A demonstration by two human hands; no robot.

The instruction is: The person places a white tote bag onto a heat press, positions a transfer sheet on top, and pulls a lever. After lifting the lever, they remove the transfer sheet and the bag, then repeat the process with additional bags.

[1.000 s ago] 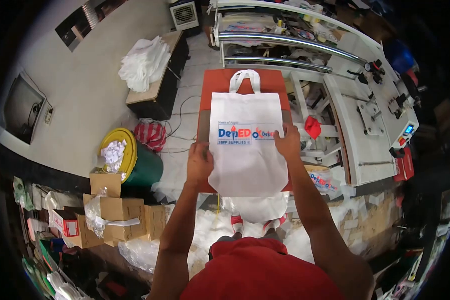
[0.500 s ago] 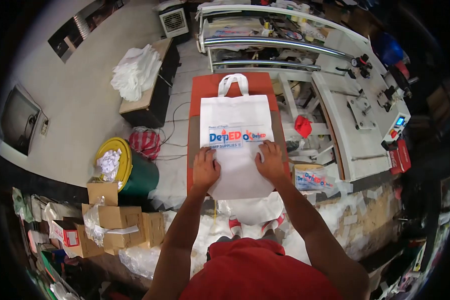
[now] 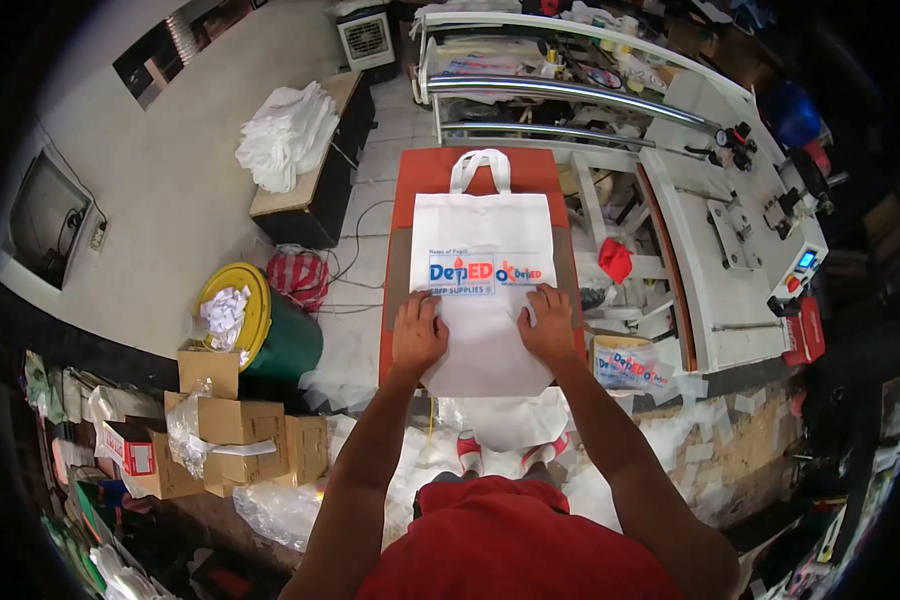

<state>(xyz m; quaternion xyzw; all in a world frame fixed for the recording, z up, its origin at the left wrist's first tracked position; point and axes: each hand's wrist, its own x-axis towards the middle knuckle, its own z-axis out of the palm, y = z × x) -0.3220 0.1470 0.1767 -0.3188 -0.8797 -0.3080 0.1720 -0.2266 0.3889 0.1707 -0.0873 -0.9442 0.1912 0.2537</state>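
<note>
A white tote bag [image 3: 483, 345] with two loop handles lies flat on a red and brown board [image 3: 405, 177]. Blue and orange print runs across its middle, reading "DepED" and "SBFP SUPPLIES". My left hand [image 3: 420, 335] rests on the bag's left edge, just below the print, fingers stretched out. On the opposite edge lies my right hand [image 3: 550, 325], its fingers extended and slightly spread. Neither hand grips anything. The bag's bottom edge hangs toward me at the near end of the board.
A white press frame with a control box [image 3: 798, 272] stands at the right. Stacked white bags [image 3: 288, 135] lie on a side table to the left. Below them are a green bin with a yellow rim [image 3: 260, 345] and cardboard boxes [image 3: 240, 430]. A printed bundle [image 3: 630, 365] sits right of the board.
The whole scene has shifted slightly rightward in view as the head camera turned. Both hands stay on the bag's edges in nearly the same places.
</note>
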